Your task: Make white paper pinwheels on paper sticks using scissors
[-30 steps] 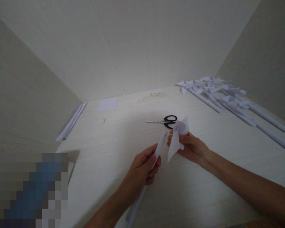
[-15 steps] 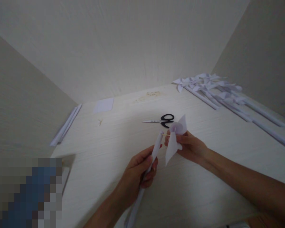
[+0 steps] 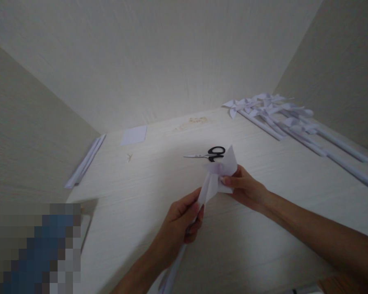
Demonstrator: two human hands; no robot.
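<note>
My left hand [image 3: 184,220] is wrapped round a rolled white paper stick [image 3: 176,263], held at a slant. At the stick's upper end sits a white paper pinwheel [image 3: 228,161], its blades pointing several ways and covering the stick's tip. My right hand [image 3: 245,185] pinches the pinwheel between thumb and fingers from the right side. One blade hangs down over the stick close to my left fingers. Just behind the pinwheel, scissors [image 3: 213,155] with black handles lie on the white table [image 3: 147,220], partly hidden by a blade.
Several finished paper pinwheels [image 3: 270,108] on sticks lie at the back right. Rolled paper sticks [image 3: 86,161] rest along the left wall. A square paper sheet [image 3: 134,135] and a small heap of thin pale bits [image 3: 129,157] lie at the back left. Walls enclose the table.
My right hand has brought the pinwheel left against the stick's tip. The gap with the thin pale pin between them has closed. My left hand has stayed nearly still.
</note>
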